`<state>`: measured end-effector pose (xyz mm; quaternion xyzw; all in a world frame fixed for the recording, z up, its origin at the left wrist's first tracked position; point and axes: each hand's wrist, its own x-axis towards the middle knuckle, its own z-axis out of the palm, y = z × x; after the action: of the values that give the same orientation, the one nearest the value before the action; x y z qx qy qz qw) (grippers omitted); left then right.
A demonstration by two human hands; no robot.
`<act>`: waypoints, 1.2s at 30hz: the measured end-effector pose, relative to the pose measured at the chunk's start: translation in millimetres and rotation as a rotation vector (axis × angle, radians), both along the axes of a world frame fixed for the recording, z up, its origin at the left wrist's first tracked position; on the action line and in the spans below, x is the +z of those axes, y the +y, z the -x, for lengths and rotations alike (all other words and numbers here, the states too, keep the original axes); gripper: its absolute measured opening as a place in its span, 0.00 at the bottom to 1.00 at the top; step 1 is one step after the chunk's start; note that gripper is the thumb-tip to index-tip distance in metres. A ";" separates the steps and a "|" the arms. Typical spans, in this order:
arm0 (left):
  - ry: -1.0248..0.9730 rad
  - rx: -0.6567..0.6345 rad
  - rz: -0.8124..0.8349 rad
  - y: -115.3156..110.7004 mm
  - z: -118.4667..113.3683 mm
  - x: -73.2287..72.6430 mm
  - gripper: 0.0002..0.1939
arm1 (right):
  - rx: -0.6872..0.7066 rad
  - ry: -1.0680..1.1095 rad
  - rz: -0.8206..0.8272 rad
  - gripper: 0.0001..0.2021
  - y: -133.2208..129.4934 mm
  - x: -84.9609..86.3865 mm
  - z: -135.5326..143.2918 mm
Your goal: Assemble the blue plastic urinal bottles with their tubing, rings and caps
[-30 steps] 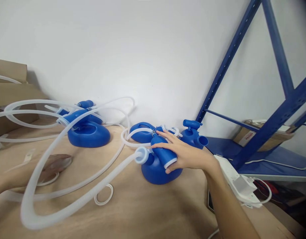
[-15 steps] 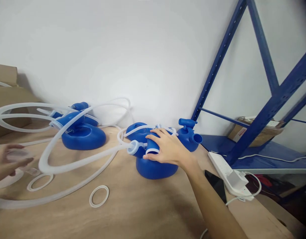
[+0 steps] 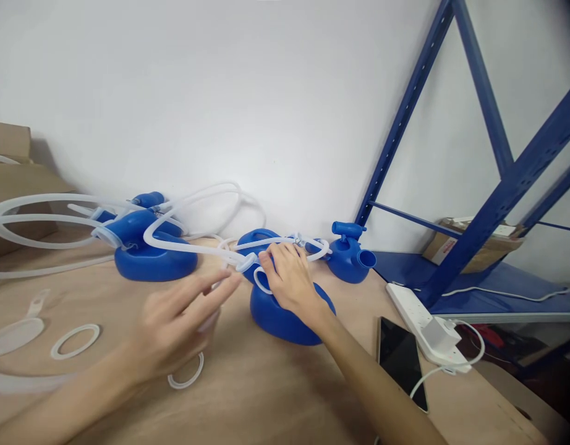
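My right hand [image 3: 289,275] is wrapped round the neck of a blue bottle [image 3: 285,321] that rests on the table, a white ring [image 3: 263,280] showing at its mouth. To the left, my left hand [image 3: 187,315] is blurred; its fingers close on something pale and clear, mostly hidden, that I cannot make out. Between the hands, a white cap [image 3: 246,262] sits on the end of a translucent hose [image 3: 192,248]. White rings [image 3: 75,342] and a flat translucent lid [image 3: 16,337] lie on the wooden table.
More blue bottles stand at the left [image 3: 155,262] and right [image 3: 347,261]. A phone [image 3: 400,358] and a white power strip [image 3: 412,312] lie at the right. Cardboard boxes [image 3: 16,185] are at the far left, and a blue metal shelf [image 3: 480,281] stands at the right.
My left hand has come from the far left to beside the bottle. The bottle has turned a little under my right hand, and the hose has shifted back.
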<state>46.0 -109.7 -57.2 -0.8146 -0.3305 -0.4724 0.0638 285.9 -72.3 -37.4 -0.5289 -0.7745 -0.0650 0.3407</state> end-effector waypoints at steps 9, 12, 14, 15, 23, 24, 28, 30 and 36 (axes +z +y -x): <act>-0.028 0.052 0.075 31.0 -78.1 -22.9 0.19 | 0.513 0.057 0.528 0.19 0.9 41.1 -64.5; 0.017 0.027 0.023 31.5 -74.7 -33.6 0.21 | 0.605 -0.019 0.540 0.25 5.3 42.6 -82.0; 0.008 0.018 0.025 32.5 -73.1 -36.9 0.22 | 0.619 -0.114 0.483 0.33 8.3 37.7 -83.4; -0.005 0.015 0.041 33.1 -73.2 -37.5 0.22 | 0.596 -0.168 0.426 0.37 9.7 34.5 -81.3; -0.140 -0.007 0.281 35.9 -79.8 -31.9 0.22 | 0.369 -0.385 -0.036 0.43 22.0 14.0 -55.5; -0.154 -0.019 0.305 36.0 -80.2 -30.9 0.22 | 0.369 -0.367 -0.053 0.43 23.4 11.9 -54.3; -0.289 -0.053 0.350 37.4 -84.7 -28.6 0.22 | 0.322 -0.247 -0.094 0.40 27.0 2.4 -48.6; -0.376 -0.078 0.347 39.2 -89.1 -29.5 0.22 | 0.303 -0.205 -0.106 0.39 27.7 -1.6 -45.1; -0.474 -0.042 0.268 46.9 -102.6 -34.0 0.23 | 0.252 -0.168 -0.115 0.36 27.5 -7.3 -39.6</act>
<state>148.6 -62.8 -91.1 -0.6890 -0.3789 -0.6032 -0.1337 325.5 -44.9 -44.6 -0.3998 -0.8556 -0.1102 0.3098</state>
